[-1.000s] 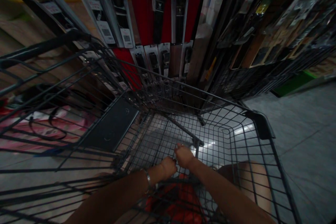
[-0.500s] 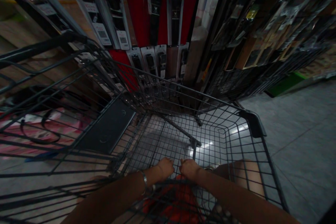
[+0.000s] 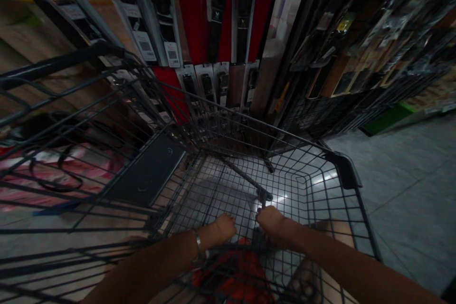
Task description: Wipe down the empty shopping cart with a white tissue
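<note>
A dark wire shopping cart fills the middle of the view. Both my arms reach over its near side. My left hand, with a silver bracelet at the wrist, is closed above the wire mesh; what its fingers hold, if anything, is hidden. To its right, my right hand is curled closed just below the end of a dark bar. I cannot tell whether it grips that bar or something else. An orange-red cloth-like thing shows below and between the hands, partly behind wires.
Packaged watches or belts with tags hang on a rack ahead. At the left lie pink striped packages behind the cart's dark panel. A green box stands on the grey tiled floor at the right.
My right hand has shifted right and slightly up, away from my left hand, to beside the dark bar. My left hand stays nearly in place. The view has moved slightly.
</note>
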A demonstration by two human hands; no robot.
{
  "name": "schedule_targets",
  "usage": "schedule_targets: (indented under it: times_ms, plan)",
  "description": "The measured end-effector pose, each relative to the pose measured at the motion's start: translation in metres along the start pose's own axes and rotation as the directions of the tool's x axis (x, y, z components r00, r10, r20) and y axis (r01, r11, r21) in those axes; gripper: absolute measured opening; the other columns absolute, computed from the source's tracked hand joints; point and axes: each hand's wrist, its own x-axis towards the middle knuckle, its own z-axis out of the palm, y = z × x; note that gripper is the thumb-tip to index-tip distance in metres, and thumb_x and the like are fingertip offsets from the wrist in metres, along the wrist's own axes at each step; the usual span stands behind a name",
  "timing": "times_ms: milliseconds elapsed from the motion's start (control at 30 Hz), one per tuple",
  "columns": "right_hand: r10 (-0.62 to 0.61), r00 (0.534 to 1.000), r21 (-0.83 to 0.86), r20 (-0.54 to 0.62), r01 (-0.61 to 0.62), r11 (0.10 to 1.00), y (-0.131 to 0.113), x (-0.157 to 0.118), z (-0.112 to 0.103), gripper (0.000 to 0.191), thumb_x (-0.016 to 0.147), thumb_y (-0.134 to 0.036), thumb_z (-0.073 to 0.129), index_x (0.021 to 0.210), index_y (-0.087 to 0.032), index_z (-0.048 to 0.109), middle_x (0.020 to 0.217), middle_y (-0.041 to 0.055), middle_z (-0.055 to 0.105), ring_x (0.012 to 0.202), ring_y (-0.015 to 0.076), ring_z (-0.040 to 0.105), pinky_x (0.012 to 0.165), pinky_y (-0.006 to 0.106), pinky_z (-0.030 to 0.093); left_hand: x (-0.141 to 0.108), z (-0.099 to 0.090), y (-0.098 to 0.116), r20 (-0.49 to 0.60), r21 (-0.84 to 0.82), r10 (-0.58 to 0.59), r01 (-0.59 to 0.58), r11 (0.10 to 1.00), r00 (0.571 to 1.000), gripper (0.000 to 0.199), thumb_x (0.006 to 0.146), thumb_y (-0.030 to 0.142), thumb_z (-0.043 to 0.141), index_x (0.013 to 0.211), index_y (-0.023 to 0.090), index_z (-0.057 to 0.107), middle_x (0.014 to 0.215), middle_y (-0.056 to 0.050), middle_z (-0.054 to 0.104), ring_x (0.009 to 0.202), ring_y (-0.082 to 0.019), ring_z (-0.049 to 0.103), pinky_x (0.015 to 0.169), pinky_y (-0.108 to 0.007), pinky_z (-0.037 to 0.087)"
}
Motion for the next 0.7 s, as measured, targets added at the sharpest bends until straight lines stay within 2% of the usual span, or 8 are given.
schedule_targets:
  times_ms: [100, 200, 267, 400, 467, 600, 700]
  plan:
    - [0.06, 0.979, 0.01, -0.193, -0.059, 0.998, 0.007, 0.014, -0.012, 0.024, 0.077, -0.011, 0.057, 0.101, -0.01, 0.063, 0.113, 0.0195, 0.06, 0.086, 0.0247, 0.067, 0.072, 0.033, 0.054, -0.002, -0.004, 0.0, 0.018, 0.029, -0.001, 0.0, 1.0, 1.0, 0.028, 0.069, 0.02, 0.067, 0.097, 0.018, 0.068, 0.102, -0.017, 0.066, 0.096, -0.03, 0.057, 0.074, -0.038, 0.038]
    - [0.172, 0.933, 0.046, -0.316, -0.166, 0.985, 0.01, 0.032, -0.018, 0.028, 0.083, -0.007, 0.044, 0.107, -0.012, 0.058, 0.115, 0.0185, 0.058, 0.085, 0.0234, 0.067, 0.069, 0.033, 0.054, -0.002, -0.005, 0.001, 0.027, 0.021, -0.018, 0.017, 1.0, 0.999, 0.028, 0.069, 0.022, 0.068, 0.096, 0.019, 0.068, 0.105, -0.016, 0.066, 0.096, -0.03, 0.057, 0.076, -0.038, 0.038]
    - [0.274, 0.905, 0.128, -0.326, -0.245, 0.961, 0.009, 0.044, -0.016, 0.03, 0.086, -0.006, 0.037, 0.107, -0.013, 0.058, 0.114, 0.0177, 0.058, 0.088, 0.023, 0.067, 0.071, 0.033, 0.053, 0.0, -0.005, 0.0, 0.036, 0.003, -0.022, 0.022, 1.0, 0.999, 0.026, 0.07, 0.021, 0.067, 0.096, 0.02, 0.068, 0.105, -0.015, 0.066, 0.096, -0.03, 0.057, 0.077, -0.038, 0.037]
    - [0.473, 0.861, 0.333, -0.187, -0.397, 0.855, -0.004, 0.059, 0.0, 0.034, 0.086, -0.001, 0.035, 0.108, -0.011, 0.059, 0.117, 0.0204, 0.055, 0.091, 0.0223, 0.067, 0.074, 0.031, 0.053, 0.001, -0.001, -0.001, 0.028, -0.003, -0.022, 0.023, 1.0, 0.999, 0.023, 0.072, 0.02, 0.065, 0.095, 0.021, 0.069, 0.105, -0.013, 0.066, 0.096, -0.029, 0.057, 0.077, -0.038, 0.036]
    - [0.463, 0.872, 0.373, -0.162, -0.38, 0.847, -0.014, 0.06, 0.011, 0.036, 0.084, 0.002, 0.036, 0.108, -0.01, 0.06, 0.118, 0.0215, 0.055, 0.091, 0.0218, 0.067, 0.075, 0.031, 0.053, 0.0, 0.0, -0.001, 0.002, -0.001, -0.021, 0.021, 1.0, 1.0, 0.023, 0.072, 0.021, 0.064, 0.094, 0.021, 0.069, 0.104, -0.013, 0.066, 0.095, -0.028, 0.057, 0.077, -0.038, 0.036]
    - [0.324, 0.94, 0.365, -0.112, -0.264, 0.893, -0.034, 0.05, 0.028, 0.034, 0.076, 0.003, 0.049, 0.106, -0.008, 0.062, 0.117, 0.0205, 0.057, 0.093, 0.0235, 0.066, 0.078, 0.032, 0.053, -0.001, 0.003, -0.001, -0.034, -0.013, -0.019, 0.019, 1.0, 0.999, 0.025, 0.069, 0.019, 0.066, 0.094, 0.021, 0.069, 0.099, -0.013, 0.068, 0.093, -0.029, 0.058, 0.077, -0.039, 0.037]
    - [0.234, 0.97, 0.347, -0.07, -0.196, 0.917, -0.046, 0.041, 0.036, 0.032, 0.076, -0.002, 0.054, 0.105, -0.009, 0.063, 0.119, 0.0205, 0.057, 0.094, 0.0248, 0.066, 0.079, 0.033, 0.054, 0.0, 0.006, -0.001, -0.056, -0.041, -0.013, 0.011, 0.999, 0.998, 0.024, 0.07, 0.018, 0.065, 0.093, 0.022, 0.07, 0.098, -0.011, 0.069, 0.094, -0.029, 0.058, 0.078, -0.039, 0.037]
